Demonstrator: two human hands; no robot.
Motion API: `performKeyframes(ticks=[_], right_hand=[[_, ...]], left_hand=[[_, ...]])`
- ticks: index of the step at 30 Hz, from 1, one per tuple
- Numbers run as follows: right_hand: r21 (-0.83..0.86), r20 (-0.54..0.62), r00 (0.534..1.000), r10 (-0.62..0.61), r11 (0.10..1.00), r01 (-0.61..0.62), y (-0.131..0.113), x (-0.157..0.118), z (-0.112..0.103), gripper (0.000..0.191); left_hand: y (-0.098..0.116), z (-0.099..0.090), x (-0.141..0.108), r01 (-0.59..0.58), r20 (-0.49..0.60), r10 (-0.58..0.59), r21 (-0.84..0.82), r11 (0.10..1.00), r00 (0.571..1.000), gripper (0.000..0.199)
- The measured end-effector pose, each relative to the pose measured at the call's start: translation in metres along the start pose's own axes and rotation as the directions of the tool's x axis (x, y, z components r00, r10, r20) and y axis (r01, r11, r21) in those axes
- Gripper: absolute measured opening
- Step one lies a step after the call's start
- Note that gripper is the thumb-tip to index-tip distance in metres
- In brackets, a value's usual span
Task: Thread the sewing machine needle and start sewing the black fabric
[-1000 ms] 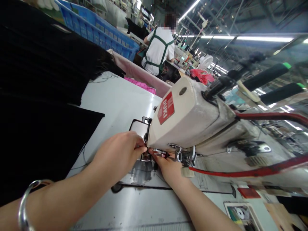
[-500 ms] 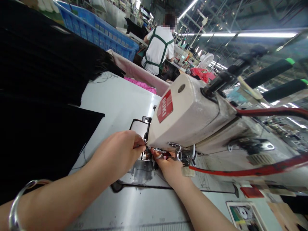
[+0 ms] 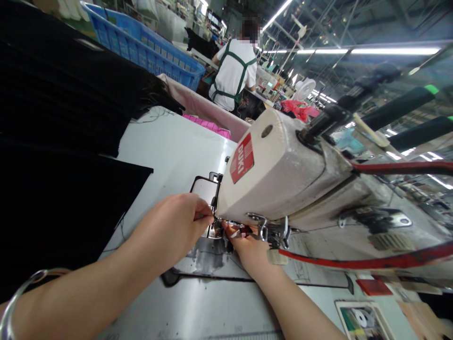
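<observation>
A white sewing machine with a red label leans across the middle of the view. My left hand is at the left of its needle area, thumb and index finger pinched together; what is between them is too small to make out. On the other side of the needle area, partly under the machine head, is my right hand, fingers bent close to the presser foot. The machine hides part of those fingers, and whatever they hold cannot be made out. Both hands are just above the metal plate.
Black fabric covers the left of the white table. Behind are a blue basket, pink cloth and a person in a white shirt. A small tray with bobbins is at the lower right.
The view has shifted very slightly. Both hands stay at the needle area, with almost no visible movement of the fingers.
</observation>
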State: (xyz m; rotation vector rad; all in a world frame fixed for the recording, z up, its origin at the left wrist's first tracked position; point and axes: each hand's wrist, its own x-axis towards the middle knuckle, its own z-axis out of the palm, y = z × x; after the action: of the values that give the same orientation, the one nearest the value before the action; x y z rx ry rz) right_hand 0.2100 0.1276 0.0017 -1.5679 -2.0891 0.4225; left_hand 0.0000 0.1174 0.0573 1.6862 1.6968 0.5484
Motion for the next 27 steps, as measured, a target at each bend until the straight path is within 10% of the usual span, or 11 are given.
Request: performKeyframes(ticks=[27], right_hand=[[0.089, -0.052, 0.975, 0.217, 0.973, -0.212, 0.023, -0.009, 0.019, 0.022]], left_hand=[[0.0, -0.001, -0.002, -0.048, 0.018, 0.047, 0.033, 0.998, 0.999, 0.033]])
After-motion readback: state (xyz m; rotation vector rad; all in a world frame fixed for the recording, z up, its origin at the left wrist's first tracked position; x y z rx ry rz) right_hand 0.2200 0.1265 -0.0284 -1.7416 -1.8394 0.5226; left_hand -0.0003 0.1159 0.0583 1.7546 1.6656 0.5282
